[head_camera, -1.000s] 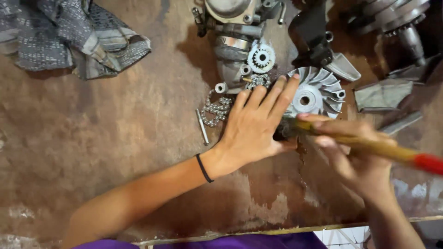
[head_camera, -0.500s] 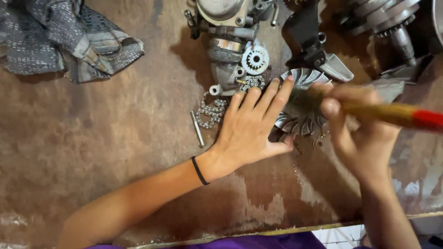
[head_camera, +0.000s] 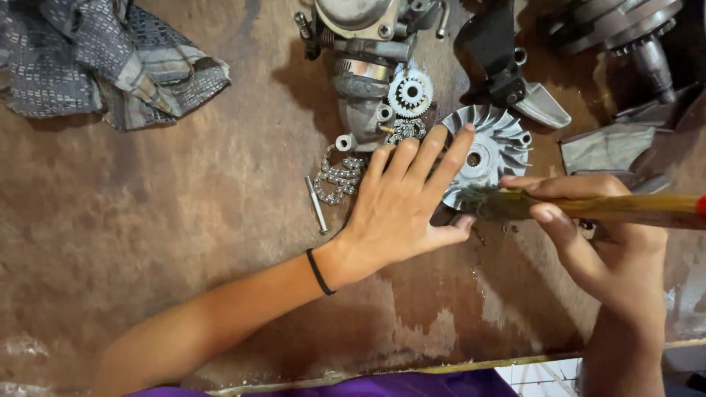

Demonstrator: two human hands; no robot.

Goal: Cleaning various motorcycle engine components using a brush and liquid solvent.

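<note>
My left hand (head_camera: 401,206) lies flat with fingers spread on a silver finned fan disc (head_camera: 491,151) on the stained brown workbench (head_camera: 184,235), steadying its left edge. A black band circles that wrist. My right hand (head_camera: 588,235) grips a wooden-handled brush (head_camera: 603,207) with a red end; its dirty bristles touch the disc's lower edge beside my left thumb.
A timing chain (head_camera: 338,176) and a steel pin (head_camera: 317,204) lie left of my hand. An engine casing with a toothed sprocket (head_camera: 410,93) sits above. A black bracket (head_camera: 507,66), other metal parts (head_camera: 625,29) and a grey rag (head_camera: 103,66) line the back.
The brush has swept back down from the disc's upper right to its lower edge. My left hand has stayed pressed on the disc.
</note>
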